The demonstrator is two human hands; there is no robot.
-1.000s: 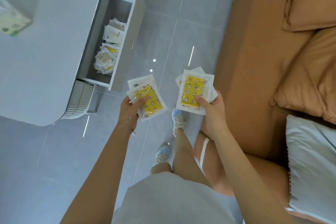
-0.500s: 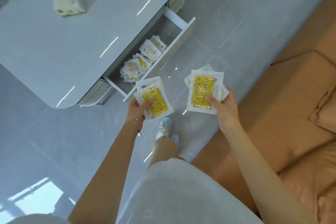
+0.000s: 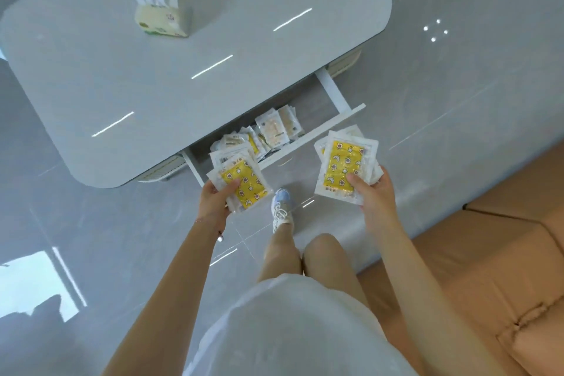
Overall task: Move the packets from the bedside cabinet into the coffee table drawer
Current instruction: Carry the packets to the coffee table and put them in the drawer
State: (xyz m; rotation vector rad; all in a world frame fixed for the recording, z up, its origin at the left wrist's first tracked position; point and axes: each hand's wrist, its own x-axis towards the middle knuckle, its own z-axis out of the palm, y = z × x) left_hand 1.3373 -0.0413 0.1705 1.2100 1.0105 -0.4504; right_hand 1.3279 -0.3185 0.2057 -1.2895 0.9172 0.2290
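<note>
Mid-frame, the left hand [image 3: 215,201] is pinching 1 stack of packets [image 3: 241,185] over the near corner of the open drawer [image 3: 308,138] and the right hand [image 3: 370,192] is pinching the other stack [image 3: 345,166] just outside its front, so both are probably needing lowering flat onto the packets inside [image 3: 271,131].

Place: home living room
Seating: tan sofa [image 3: 488,253]
Furniture: low desk [image 3: 152,85] with tissue pack [image 3: 161,20]
Floor: glossy tiles [image 3: 442,85]

White dress [image 3: 290,333], blue-and-white sneaker [image 3: 282,207], thin wrist bracelet [image 3: 218,234].
</note>
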